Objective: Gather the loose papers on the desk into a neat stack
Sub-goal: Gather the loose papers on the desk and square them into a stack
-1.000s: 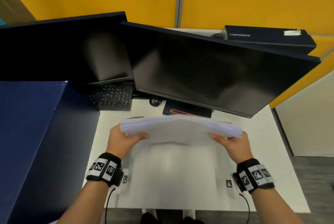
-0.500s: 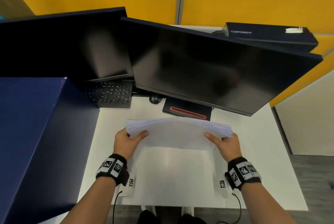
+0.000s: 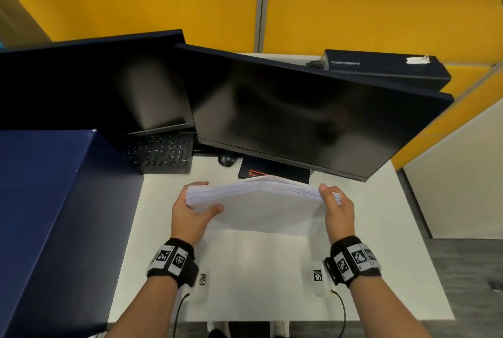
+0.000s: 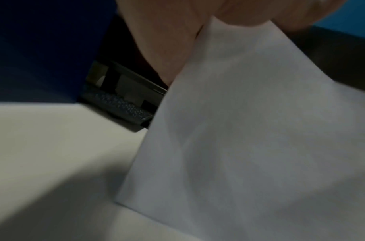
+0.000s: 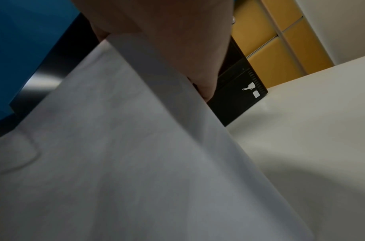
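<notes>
A thick stack of white papers (image 3: 261,201) stands on its lower long edge on the white desk (image 3: 381,228), leaning toward me. My left hand (image 3: 190,209) grips its left end, thumb on the near face and fingers behind. My right hand (image 3: 337,207) grips the right end, thumb over the top edge. The left wrist view shows the papers (image 4: 249,138) under my fingers (image 4: 167,40), their lower corner on the desk. In the right wrist view the sheet face (image 5: 115,154) fills the picture below my right hand (image 5: 167,40).
Two dark monitors (image 3: 299,108) stand close behind the papers, with a black keyboard (image 3: 160,153) and a mouse (image 3: 227,160) under them. A blue partition (image 3: 40,215) walls the left side. A black box (image 3: 381,68) sits at the back right.
The stack, held by both hands throughout, has dropped from mid-air until its lower edge stands on the desk, and the head view has tilted up.
</notes>
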